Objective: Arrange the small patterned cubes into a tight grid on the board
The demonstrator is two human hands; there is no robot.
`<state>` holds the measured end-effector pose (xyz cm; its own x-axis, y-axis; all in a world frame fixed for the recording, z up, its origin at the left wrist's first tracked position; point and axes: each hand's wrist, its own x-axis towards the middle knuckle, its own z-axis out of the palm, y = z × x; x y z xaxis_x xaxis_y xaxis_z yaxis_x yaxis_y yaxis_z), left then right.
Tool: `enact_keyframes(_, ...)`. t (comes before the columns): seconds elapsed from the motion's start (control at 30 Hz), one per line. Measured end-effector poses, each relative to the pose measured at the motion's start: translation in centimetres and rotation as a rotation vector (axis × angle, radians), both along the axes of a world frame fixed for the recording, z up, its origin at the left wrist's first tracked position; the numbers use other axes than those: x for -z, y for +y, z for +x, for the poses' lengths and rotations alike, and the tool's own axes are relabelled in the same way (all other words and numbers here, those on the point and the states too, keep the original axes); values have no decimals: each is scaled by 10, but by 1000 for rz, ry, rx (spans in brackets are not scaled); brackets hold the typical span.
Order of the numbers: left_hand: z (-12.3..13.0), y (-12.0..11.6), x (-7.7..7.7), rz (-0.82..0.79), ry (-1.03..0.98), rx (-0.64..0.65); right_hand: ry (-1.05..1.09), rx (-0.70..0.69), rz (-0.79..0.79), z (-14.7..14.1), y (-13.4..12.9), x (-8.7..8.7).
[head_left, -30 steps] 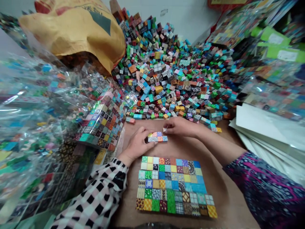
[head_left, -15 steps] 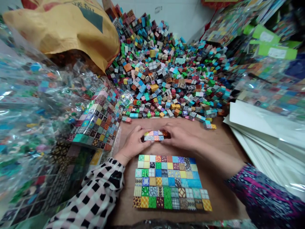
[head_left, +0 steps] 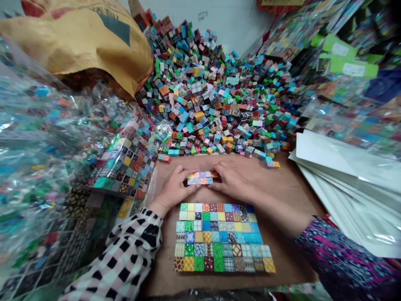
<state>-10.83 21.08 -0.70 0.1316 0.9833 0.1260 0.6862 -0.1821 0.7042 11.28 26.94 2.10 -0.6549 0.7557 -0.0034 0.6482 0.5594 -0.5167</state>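
Observation:
A short block of patterned cubes [head_left: 200, 177], two rows showing, lies on the brown board between my hands. My left hand [head_left: 176, 186] has its thumb and fingers closed on the block's left end. At the other end my right hand [head_left: 230, 182] grips it the same way, fingers behind and thumb in front. Both ends of the block are partly hidden by fingers. Nearer to me lies a flat array of patterned cubes [head_left: 219, 238], its rows packed in a rough rectangle with a stepped right edge.
Behind my hands rises a large heap of loose cubes [head_left: 213, 104]. Wrapped cube blocks [head_left: 125, 159] and clear plastic bags [head_left: 46, 138] crowd the left, beneath a yellow sack [head_left: 94, 46]. White sheets [head_left: 341, 179] are stacked on the brown board [head_left: 282, 188] at right.
The whole view has shifted slightly, so most things appear a little further left. Both hands keep hold of the short block; the flat array looks the same.

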Motion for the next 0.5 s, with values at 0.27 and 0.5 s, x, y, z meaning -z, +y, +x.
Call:
enact_keyframes(0.27, -1, -1, 6, 20, -29, -19, 11, -35, 6, 1, -1, 3)
enact_keyframes(0.5, -3, 1, -19, 157, 208, 109, 43, -63, -3, 13, 2, 3)
